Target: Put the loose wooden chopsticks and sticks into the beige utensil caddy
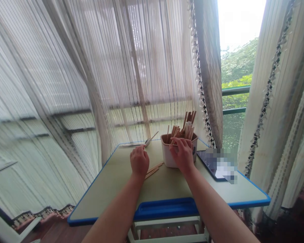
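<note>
A white container (168, 158) full of upright wooden chopsticks (186, 126) stands on a small green table (167, 185). My right hand (182, 153) lies over the container's near rim, fingers curled on the chopsticks there. My left hand (139, 160) rests on the tabletop to the left of the container, fingers curled under. A few loose chopsticks (154, 168) lie on the table between my hands, right beside my left hand. Whether that hand grips anything is hidden.
A dark tablet (210, 163) lies to the right of the container. A spoon-like utensil and thin sticks (144, 143) sit at the table's far edge. Sheer curtains (91, 84) hang close behind. The table has a blue rim and front tray (167, 207).
</note>
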`<action>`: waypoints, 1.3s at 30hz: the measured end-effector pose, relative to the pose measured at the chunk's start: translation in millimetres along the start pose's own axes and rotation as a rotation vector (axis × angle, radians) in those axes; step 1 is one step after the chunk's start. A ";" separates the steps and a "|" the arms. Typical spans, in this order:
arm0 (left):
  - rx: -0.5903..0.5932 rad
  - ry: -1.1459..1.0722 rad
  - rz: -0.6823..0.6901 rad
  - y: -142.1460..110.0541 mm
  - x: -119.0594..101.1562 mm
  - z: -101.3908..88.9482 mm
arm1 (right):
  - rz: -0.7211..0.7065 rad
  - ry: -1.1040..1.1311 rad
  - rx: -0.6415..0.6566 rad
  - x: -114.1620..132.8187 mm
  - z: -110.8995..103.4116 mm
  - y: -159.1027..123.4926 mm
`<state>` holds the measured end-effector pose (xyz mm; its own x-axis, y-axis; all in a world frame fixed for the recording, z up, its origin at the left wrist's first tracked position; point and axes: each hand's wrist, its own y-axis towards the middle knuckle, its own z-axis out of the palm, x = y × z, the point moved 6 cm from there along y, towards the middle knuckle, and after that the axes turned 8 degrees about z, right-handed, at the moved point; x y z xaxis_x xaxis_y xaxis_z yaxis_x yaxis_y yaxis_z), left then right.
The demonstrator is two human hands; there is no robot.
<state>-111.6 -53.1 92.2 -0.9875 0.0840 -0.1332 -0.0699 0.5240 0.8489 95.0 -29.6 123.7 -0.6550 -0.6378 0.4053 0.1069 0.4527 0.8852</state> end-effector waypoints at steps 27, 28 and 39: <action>-0.163 -0.068 0.262 -3.5 -16.9 -5.2 | 0.144 0.283 -0.237 -12.6 -23.3 6.4; -0.139 -0.075 0.269 -3.9 -17.0 -3.5 | 0.149 0.288 -0.234 -13.2 -22.6 6.2; -0.055 -0.046 0.352 -5.0 -22.6 2.1 | 0.434 0.817 0.083 -19.5 5.3 1.7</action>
<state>-88.6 -55.9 89.9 -0.9453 0.2896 0.1503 0.2645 0.4102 0.8728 104.0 -13.1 116.1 0.1633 -0.6288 0.7602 0.1453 0.7775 0.6119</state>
